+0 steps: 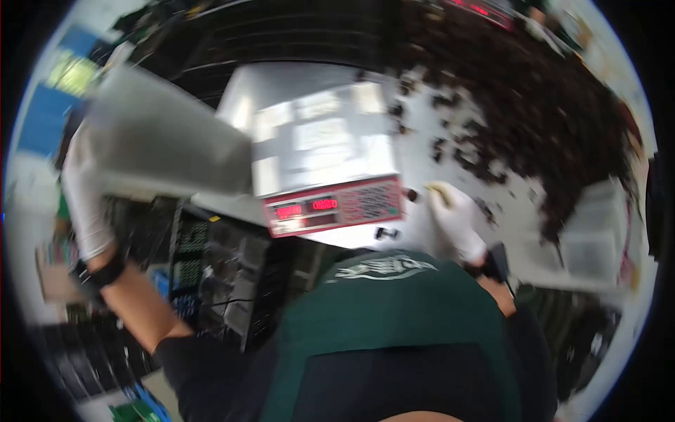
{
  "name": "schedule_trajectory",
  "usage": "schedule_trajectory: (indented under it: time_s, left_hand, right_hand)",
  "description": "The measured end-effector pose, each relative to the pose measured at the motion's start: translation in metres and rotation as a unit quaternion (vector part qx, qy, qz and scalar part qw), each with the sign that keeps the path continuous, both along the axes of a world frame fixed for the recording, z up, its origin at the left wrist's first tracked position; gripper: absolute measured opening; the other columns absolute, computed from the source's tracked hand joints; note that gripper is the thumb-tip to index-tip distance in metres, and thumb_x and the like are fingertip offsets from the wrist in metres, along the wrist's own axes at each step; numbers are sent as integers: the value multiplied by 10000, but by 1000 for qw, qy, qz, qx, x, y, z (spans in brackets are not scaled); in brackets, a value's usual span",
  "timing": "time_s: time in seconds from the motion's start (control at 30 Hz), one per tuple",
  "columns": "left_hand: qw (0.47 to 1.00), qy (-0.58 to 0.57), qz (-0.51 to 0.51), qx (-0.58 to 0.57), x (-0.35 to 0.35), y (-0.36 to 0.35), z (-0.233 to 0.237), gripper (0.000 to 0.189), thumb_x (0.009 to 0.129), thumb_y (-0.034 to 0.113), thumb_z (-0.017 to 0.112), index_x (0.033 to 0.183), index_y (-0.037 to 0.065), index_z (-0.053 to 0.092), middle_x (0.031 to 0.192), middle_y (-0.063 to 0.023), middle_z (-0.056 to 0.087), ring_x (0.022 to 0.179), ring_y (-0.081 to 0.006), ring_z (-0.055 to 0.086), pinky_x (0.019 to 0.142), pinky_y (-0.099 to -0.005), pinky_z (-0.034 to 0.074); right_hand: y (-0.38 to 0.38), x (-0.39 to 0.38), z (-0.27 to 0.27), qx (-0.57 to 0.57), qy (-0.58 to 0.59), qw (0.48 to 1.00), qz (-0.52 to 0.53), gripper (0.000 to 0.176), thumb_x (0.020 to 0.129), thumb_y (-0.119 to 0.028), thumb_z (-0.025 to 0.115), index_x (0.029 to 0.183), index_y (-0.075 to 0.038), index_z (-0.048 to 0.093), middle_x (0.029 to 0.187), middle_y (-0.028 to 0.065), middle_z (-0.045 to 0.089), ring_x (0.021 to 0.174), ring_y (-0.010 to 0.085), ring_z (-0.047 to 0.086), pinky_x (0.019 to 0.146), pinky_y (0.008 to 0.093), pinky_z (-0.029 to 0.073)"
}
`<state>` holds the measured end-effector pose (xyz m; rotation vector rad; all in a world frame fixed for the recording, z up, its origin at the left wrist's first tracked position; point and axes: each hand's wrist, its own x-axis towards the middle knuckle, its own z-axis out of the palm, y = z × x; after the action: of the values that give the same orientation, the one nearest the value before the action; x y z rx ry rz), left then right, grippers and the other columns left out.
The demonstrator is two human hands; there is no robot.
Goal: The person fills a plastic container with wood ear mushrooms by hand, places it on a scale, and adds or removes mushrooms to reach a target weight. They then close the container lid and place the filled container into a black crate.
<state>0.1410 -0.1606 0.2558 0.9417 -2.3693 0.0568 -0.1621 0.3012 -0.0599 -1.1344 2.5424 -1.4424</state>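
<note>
Workroom background: stacked dark racks (221,274) and blue panels (53,116) surround a pale, shiny counter (432,133), seen through a curved, partly blurred wide view. Across the counter's far right spreads a heap of dark brown strands and pieces (534,98), thinning into loose bits towards the middle. In the foreground, the person's torso carries a green apron (387,302) with white lettering. Left of centre, a translucent bin (169,133) is held tilted beside the weighing scale (327,151); whether the two touch cannot be told. The scale rests on the counter, its platform bearing pale patches, its red front panel facing the person with lit red digits. At the right edge of the counter stands a second translucent container (594,232); at the top right, another red display (481,8) is partly visible.

Hands, both in white gloves, are well apart. The left hand (84,186) is clamped on the outer end of the bin, its fingertips indistinct. The right hand (457,218) lies low over the counter, right of the scale, with fingers bent; how far they close, and whether they pinch anything, cannot be told. Just beside its fingertips lies a small dark piece (411,195).
</note>
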Motion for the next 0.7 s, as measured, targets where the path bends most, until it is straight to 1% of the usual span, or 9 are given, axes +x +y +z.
schedule_trajectory:
  time_s: [0.03,0.1,0.17,0.23,0.37,0.47,0.53,0.63,0.7]
  left_hand:
    - [993,-102,58,-24,11,-36,0,370,1046,157,435,1376,30,546,1368,-162,590,1174,-292,611,1013,-348,458]
    - [986,-145,69,-45,41,-105,12,361,1040,219,452,1351,89,581,1249,-166,650,1051,-281,667,868,-363,523]
    - [981,-170,94,-25,36,-107,31,330,1029,257,510,1255,52,634,1111,-135,682,956,-208,647,810,-325,507]
    - [985,-136,90,55,26,-84,39,337,1028,276,542,1171,-2,670,995,-91,684,873,-140,607,788,-279,477]
    - [986,-32,17,162,22,-63,41,358,1036,300,539,1158,-14,663,926,-54,649,846,-120,579,789,-270,461]
    - [991,44,-30,123,-12,3,32,367,1014,346,576,1138,16,679,912,-55,661,823,-127,589,808,-273,472]
    - [992,123,27,-1,-8,-1,45,335,971,318,632,1098,16,706,912,-90,693,817,-194,623,812,-309,492]
    - [944,240,123,-190,-11,3,62,292,907,275,717,1038,16,746,912,-142,740,807,-296,674,818,-363,522]
    - [942,216,65,-248,-24,41,44,226,914,190,707,1024,-6,729,931,-157,726,814,-297,667,801,-353,527]
  right_hand:
    - [5,1,-1,-6,-3,1000,-3,132,898,-75,619,978,-54,722,912,159,711,795,293,699,703,351,538]
    - [20,5,-1,-17,-6,999,-27,119,877,-62,647,961,-74,731,839,127,706,707,250,687,635,339,524]
    - [43,6,-7,27,-17,997,-65,110,879,-59,656,956,-73,733,736,92,667,602,169,626,568,281,490]
    - [63,10,-20,44,-58,992,-101,113,884,-56,655,964,-71,734,708,77,656,579,137,601,557,255,477]
    - [91,9,-43,32,-87,986,-142,132,890,-47,645,989,-63,731,719,66,668,585,121,598,567,245,478]
    - [101,4,-40,53,-55,983,-165,129,891,-49,641,988,-60,725,784,72,693,606,130,610,580,257,491]
    - [103,-2,-33,48,-24,980,-191,109,877,-60,655,954,-81,729,809,79,704,587,170,619,578,285,510]
    - [112,-17,-34,9,-12,971,-237,117,872,-39,655,954,-80,729,841,61,704,603,135,613,583,261,505]
    - [117,-30,-37,-10,-33,964,-265,125,870,-29,656,960,-78,727,844,52,702,607,115,609,576,249,499]
